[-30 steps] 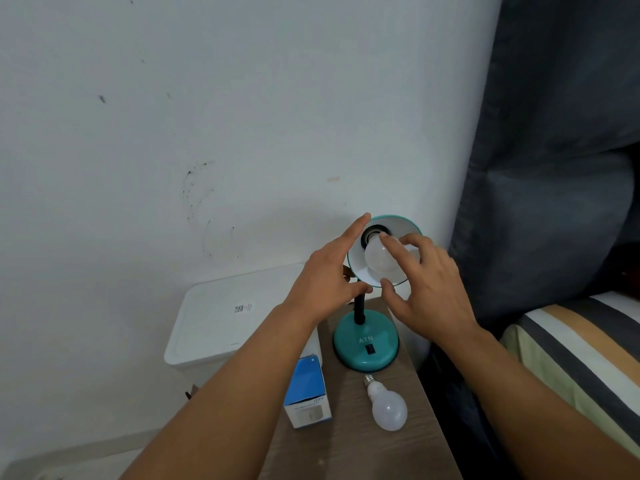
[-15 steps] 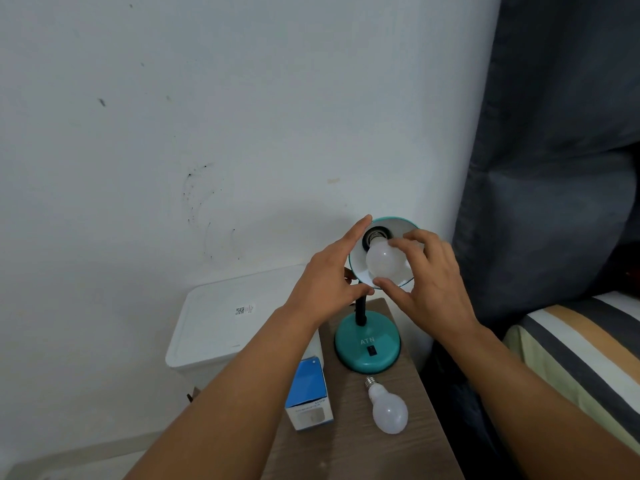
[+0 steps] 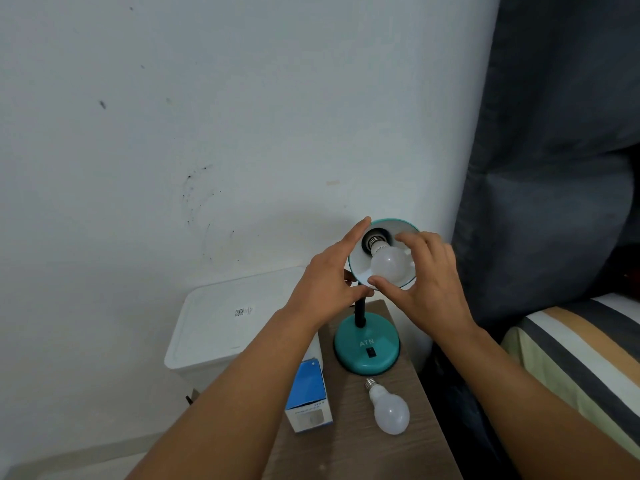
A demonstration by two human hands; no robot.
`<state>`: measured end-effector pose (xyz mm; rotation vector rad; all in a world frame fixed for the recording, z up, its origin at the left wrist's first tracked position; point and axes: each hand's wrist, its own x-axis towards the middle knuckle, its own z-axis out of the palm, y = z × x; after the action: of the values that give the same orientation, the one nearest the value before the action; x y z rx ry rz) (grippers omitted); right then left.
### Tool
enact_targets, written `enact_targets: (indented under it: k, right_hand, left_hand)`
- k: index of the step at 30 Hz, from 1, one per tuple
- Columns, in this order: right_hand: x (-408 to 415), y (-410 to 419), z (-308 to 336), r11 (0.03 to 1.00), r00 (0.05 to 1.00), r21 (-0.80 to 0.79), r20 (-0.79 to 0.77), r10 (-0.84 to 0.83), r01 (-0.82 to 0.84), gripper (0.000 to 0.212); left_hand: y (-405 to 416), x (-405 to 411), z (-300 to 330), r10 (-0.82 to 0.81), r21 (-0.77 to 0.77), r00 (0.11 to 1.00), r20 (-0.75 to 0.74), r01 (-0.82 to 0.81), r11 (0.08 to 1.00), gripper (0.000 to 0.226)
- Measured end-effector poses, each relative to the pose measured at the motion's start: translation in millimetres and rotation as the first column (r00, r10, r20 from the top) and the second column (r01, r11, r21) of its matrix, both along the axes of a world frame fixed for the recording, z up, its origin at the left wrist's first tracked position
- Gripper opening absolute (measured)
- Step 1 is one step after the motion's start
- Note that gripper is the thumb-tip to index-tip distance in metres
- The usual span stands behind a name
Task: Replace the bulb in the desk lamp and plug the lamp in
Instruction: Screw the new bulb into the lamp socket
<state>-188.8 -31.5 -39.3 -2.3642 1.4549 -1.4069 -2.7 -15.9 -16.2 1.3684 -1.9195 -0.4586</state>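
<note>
A teal desk lamp stands on a wooden bedside table (image 3: 363, 445), its round base (image 3: 366, 351) marked ATN. The shade (image 3: 398, 225) tilts towards me. A white bulb (image 3: 389, 266) sits at the black socket, its metal thread partly showing. My right hand (image 3: 433, 275) grips this bulb with thumb below and fingers above. My left hand (image 3: 329, 278) holds the shade's left rim, thumb and forefinger spread around it. A second white bulb (image 3: 389, 408) lies on the table in front of the base. The lamp's cord and plug are not visible.
A blue and white bulb box (image 3: 308, 398) stands on the table's left part. A white lidded bin (image 3: 228, 323) sits left of the table against the wall. A dark curtain (image 3: 554, 168) hangs at right, above a striped bed (image 3: 571, 358).
My right hand's fingers have shifted around the bulb in the shade, and more of its metal thread shows now. The left hand has stayed on the rim.
</note>
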Motion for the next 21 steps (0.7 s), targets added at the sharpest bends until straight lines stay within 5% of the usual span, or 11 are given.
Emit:
enact_targets:
  k: [10,21]
  right_hand:
    - [-2.6,-2.8,0.2,0.991,0.984,-0.102,-0.145,-0.106,0.092,0.049]
    - [-20.3,0.8,-9.2,0.998,0.949,-0.061,-0.314,-0.001,-0.019,0.060]
  left_hand:
    - [0.6,-0.1,0.6,0.008,0.003,1.000,-0.010,-0.008,1.000,0.105]
    - [2.3,-0.4,-1.4,0.001,-0.003,1.000,-0.014,-0.001,1.000,0.105]
